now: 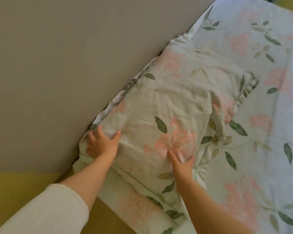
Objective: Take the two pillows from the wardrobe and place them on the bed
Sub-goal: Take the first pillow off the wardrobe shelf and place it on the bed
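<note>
Pillow (167,102), pale floral fabric with pink blooms and green leaves, lying mid-frame on matching floral-sheeted bed (269,115), touching flat grey headboard (57,56) at upper left. Left grip (101,142) released, fingers spread, pressing lower-left corner. Right grip (181,159) released, resting on lower edge.

- Your pillow (167,107) wears a pale grey-green case printed with pink flower clusters and dark green leaves; some of the leaves are a fainter olive.
- Your bed sheet (264,53) carries the same print, pink blooms and green leaves on thin trailing stems, but its ground looks paler, a bluish white.
- The panel (49,65) along the pillow's far edge is a plain, even grey-brown.
- The floor (13,186) shows a flat mustard yellow.
- Your left sleeve (46,211) is plain white.
</note>
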{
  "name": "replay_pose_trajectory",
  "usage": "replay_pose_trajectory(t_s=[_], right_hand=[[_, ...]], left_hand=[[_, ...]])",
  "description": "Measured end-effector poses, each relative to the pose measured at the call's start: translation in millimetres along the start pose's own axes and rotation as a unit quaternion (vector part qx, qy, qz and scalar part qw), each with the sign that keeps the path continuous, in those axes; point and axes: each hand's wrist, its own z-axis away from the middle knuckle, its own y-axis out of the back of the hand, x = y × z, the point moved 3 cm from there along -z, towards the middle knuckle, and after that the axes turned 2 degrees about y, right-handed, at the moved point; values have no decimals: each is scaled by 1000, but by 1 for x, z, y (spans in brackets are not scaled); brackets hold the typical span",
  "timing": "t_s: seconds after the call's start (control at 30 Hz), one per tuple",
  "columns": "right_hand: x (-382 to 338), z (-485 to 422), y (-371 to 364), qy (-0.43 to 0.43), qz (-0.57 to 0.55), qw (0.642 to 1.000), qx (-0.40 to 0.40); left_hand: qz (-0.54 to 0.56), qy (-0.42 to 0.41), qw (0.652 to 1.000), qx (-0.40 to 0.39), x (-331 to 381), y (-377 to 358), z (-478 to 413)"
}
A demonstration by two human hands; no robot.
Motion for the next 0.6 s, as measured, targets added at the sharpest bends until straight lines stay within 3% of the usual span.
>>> replay_pose_trajectory(t_s=[0.13, 0.23, 0.43, 0.6], right_hand=[[3, -3, -8, 9, -46, 999, 10], [1, -2, -7, 38, -30, 999, 17], [-12, 19, -7, 87, 2, 996, 10], [-3, 55, 0, 85, 2, 996, -1]], left_hand=[[134, 74, 987, -39, -17, -12, -8], [167, 93, 980, -52, -16, -9, -19], [135, -2, 988, -75, -16, 26, -15], [138, -16, 987, -77, -33, 55, 3]])
